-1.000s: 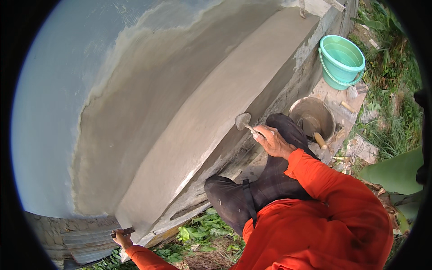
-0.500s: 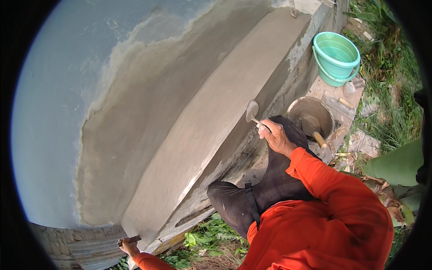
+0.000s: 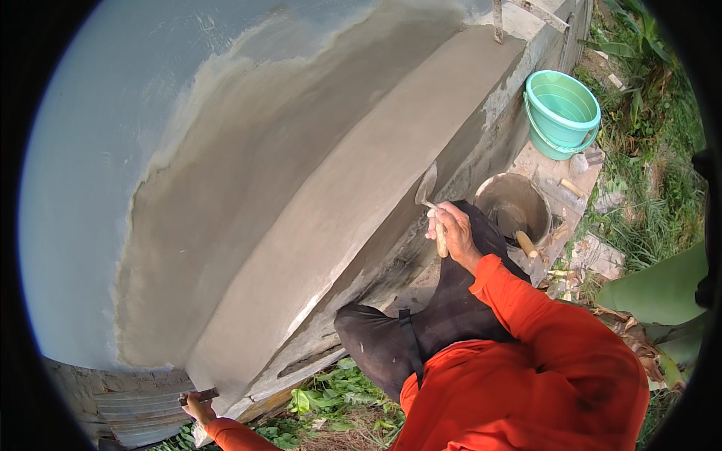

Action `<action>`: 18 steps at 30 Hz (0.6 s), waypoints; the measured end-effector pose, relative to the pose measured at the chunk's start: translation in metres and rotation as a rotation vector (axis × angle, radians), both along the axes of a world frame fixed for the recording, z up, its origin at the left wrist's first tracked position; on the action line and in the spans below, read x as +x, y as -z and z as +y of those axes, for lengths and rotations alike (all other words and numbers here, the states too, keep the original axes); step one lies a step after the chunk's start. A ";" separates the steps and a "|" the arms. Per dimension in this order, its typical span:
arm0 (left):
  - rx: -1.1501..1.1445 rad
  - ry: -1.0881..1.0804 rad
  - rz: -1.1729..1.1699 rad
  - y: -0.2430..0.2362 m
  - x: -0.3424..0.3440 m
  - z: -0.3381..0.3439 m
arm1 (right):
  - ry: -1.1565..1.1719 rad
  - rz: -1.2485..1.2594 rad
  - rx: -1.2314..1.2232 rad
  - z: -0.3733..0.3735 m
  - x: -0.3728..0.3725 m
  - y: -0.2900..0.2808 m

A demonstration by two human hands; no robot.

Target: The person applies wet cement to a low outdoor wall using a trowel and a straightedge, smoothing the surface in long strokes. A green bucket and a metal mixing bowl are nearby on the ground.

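Note:
My right hand (image 3: 456, 231) is closed around the wooden handle of a trowel (image 3: 426, 185). Its narrow, mortar-smeared blade points up and stands over the front edge of a smooth grey plastered ledge (image 3: 316, 210). Down at the lower left, my left hand (image 3: 199, 408) grips a short dark flat tool (image 3: 201, 396) at the ledge's near-left end. What kind of tool that is, I cannot make out. Behind the ledge, darker wet plaster (image 3: 210, 225) runs up to a ragged edge against the blue-grey wall (image 3: 90, 188).
A mortar bucket (image 3: 492, 192) with a wooden-handled tool (image 3: 526, 243) stands beside my bent leg. Farther right, a turquoise bucket (image 3: 560, 113) sits on a board (image 3: 553, 177). A metal bar (image 3: 498, 21) touches the ledge's far end. Plants (image 3: 647, 173) grow along the right.
My right hand has turned the trowel, so its blade shows narrower and more upright and its handle now shows below the fingers. The left hand stays at the ledge's end; the whole view has shifted slightly.

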State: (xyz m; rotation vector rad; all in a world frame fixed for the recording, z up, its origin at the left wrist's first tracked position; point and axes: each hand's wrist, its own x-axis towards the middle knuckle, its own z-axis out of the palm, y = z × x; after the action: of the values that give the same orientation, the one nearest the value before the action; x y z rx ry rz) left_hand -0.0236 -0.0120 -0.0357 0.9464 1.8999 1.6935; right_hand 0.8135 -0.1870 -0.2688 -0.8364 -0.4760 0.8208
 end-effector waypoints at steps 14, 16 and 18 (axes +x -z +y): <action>0.001 0.063 0.023 0.006 -0.017 0.000 | -0.269 -0.743 -0.096 -0.036 -0.129 -0.008; -0.002 0.047 -0.008 0.006 -0.018 0.001 | -0.215 -0.582 -0.087 -0.033 -0.115 -0.009; 0.022 0.085 0.009 0.007 -0.017 0.001 | -0.093 -0.476 -0.179 -0.024 -0.092 -0.009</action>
State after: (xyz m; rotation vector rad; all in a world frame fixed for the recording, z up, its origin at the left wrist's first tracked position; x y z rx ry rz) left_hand -0.0406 -0.0107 -0.0430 1.0302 1.8233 1.6671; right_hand 0.7216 -0.2111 -0.2598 -1.1902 -0.8746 0.7551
